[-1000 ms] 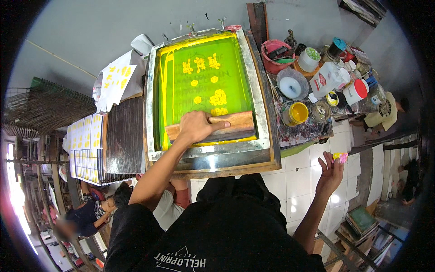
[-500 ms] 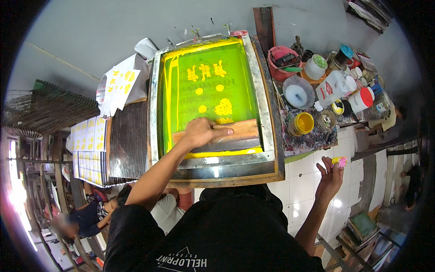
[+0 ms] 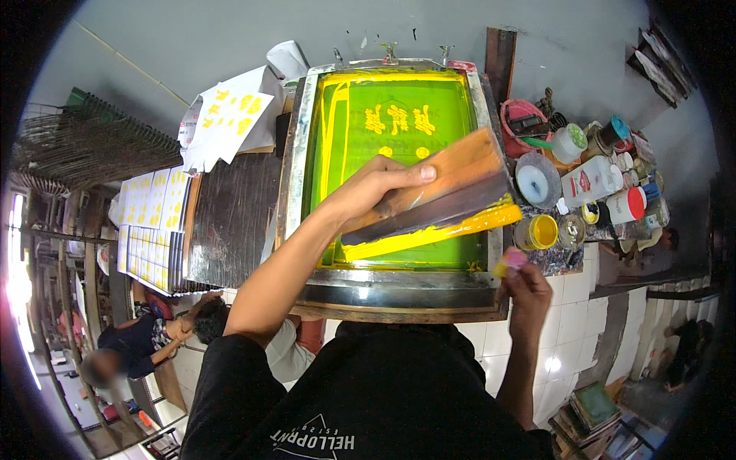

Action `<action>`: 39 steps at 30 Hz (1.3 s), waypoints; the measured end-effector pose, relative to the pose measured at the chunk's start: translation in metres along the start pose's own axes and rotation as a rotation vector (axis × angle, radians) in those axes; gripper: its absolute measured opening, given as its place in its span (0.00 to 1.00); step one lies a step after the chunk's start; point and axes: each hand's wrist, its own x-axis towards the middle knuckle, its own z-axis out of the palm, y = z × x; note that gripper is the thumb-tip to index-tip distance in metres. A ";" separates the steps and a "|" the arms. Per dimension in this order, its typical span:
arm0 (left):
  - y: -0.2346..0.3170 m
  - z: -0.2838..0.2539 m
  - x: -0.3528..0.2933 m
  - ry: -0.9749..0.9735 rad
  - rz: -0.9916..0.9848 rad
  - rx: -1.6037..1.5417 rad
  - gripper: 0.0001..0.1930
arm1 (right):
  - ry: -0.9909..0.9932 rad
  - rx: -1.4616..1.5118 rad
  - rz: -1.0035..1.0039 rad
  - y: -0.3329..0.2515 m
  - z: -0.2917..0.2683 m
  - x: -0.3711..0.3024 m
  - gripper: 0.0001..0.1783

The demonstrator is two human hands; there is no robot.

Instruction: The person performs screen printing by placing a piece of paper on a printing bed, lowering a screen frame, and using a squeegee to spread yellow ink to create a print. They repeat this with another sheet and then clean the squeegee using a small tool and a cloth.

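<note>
My left hand (image 3: 383, 188) is closed round the wooden handle of a wide squeegee (image 3: 452, 184), its thumb flat along the wood. The squeegee is tilted, right end higher, and its dark blade edge carries thick yellow ink. Behind it lies a screen-printing frame (image 3: 297, 176) with green mesh (image 3: 360, 115), yellow ink along its edges and yellow characters showing. The squeegee hides part of the mesh. Near the frame's front right corner, my right hand (image 3: 529, 290) pinches a small pink-and-yellow piece (image 3: 510, 262), blurred, perhaps a card or a scraper.
Right of the screen, a crowded table bears a yellow ink pot (image 3: 539, 232), a grey bowl (image 3: 537, 182), a pink basket (image 3: 521, 119) and jars. Left stand printed sheets (image 3: 153, 199) and a dark board (image 3: 234, 215). Another person (image 3: 142, 345) sits lower left.
My left hand has raised the squeegee off the mesh and tilted it. My right hand has come left to the frame's front right corner with the small piece. The view has shifted.
</note>
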 end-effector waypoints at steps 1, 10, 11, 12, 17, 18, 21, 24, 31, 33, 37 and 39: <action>0.004 -0.001 -0.002 0.007 0.015 -0.033 0.32 | -0.085 0.018 0.030 0.000 0.015 -0.001 0.13; 0.038 0.012 -0.025 0.116 0.286 -0.368 0.35 | -0.491 -0.036 0.294 0.025 0.140 -0.005 0.09; 0.041 0.012 -0.026 0.132 0.268 -0.373 0.35 | -0.484 0.029 0.310 0.027 0.147 -0.004 0.09; 0.044 0.012 -0.024 0.127 0.293 -0.364 0.35 | -0.474 0.087 0.339 0.028 0.153 -0.002 0.09; 0.055 0.019 -0.013 0.154 0.391 -0.323 0.35 | -0.392 0.361 0.395 0.025 0.153 0.000 0.07; 0.057 0.026 -0.010 0.171 0.406 -0.344 0.35 | -0.373 0.401 0.385 0.022 0.148 0.001 0.07; 0.069 0.046 0.001 0.183 0.432 -0.371 0.31 | -0.298 0.465 0.354 0.013 0.123 0.003 0.07; 0.078 0.078 0.019 0.134 0.451 -0.453 0.23 | -0.222 0.500 0.310 0.003 0.086 0.009 0.06; 0.078 0.167 0.089 -0.116 0.455 -0.475 0.09 | 0.001 0.545 0.183 -0.007 -0.028 0.039 0.04; 0.069 0.194 0.112 -0.083 0.474 -0.474 0.08 | 0.068 0.512 0.144 -0.005 -0.058 0.051 0.06; 0.045 0.233 0.152 0.004 0.474 -0.490 0.07 | 0.116 0.427 0.162 0.009 -0.109 0.077 0.04; 0.031 0.243 0.167 0.034 0.502 -0.504 0.07 | 0.124 0.444 0.137 0.021 -0.126 0.088 0.04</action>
